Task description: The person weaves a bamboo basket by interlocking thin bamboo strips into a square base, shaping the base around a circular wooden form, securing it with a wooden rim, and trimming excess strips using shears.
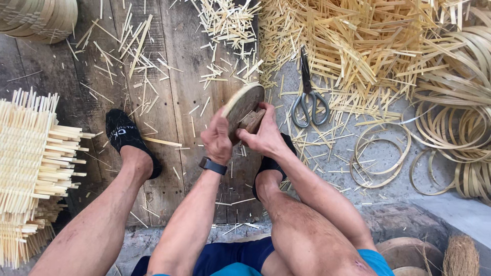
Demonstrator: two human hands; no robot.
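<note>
Above the plank floor, both hands' fingers clamp a round wooden disc (tilted on edge).

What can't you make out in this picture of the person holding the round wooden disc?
Head view only:
- Far face of the wooden disc: turned edge-on.
- Wooden block behind it: mostly covered by the right hand and left hand.
- Right foot: hidden behind the right forearm.
- Woven mat: cut off by the left edge.
</note>
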